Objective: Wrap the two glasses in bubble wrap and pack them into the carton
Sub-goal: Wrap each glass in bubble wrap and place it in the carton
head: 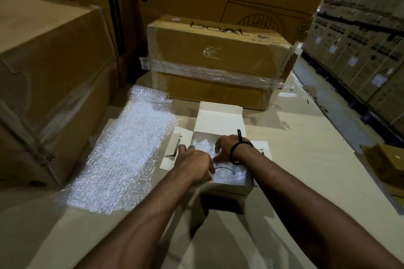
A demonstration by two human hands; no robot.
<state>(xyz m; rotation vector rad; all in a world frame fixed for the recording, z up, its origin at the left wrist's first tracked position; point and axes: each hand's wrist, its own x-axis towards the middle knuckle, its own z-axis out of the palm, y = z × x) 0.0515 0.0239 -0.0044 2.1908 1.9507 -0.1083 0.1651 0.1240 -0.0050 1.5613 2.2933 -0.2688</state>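
A small white carton (pixel 220 117) stands open in the middle of the cardboard work surface, its flaps spread. Inside lie bubble-wrapped glasses (pixel 229 176); the dark rim of one shows through the wrap near the front. My left hand (pixel 194 165) reaches into the carton from the left, fingers curled on the wrapped bundle. My right hand (pixel 227 146), with a black band at the wrist, presses down on the wrap at the back of the carton. A loose sheet of bubble wrap (pixel 129 150) lies flat to the left of the carton.
A taped brown box marked "boAt" (pixel 218 59) stands just behind the carton. Big brown boxes (pixel 50 85) wall the left side and the back. Stacked cartons (pixel 367 50) line the right, across an aisle. A small brown box (pixel 387 166) sits at the right edge.
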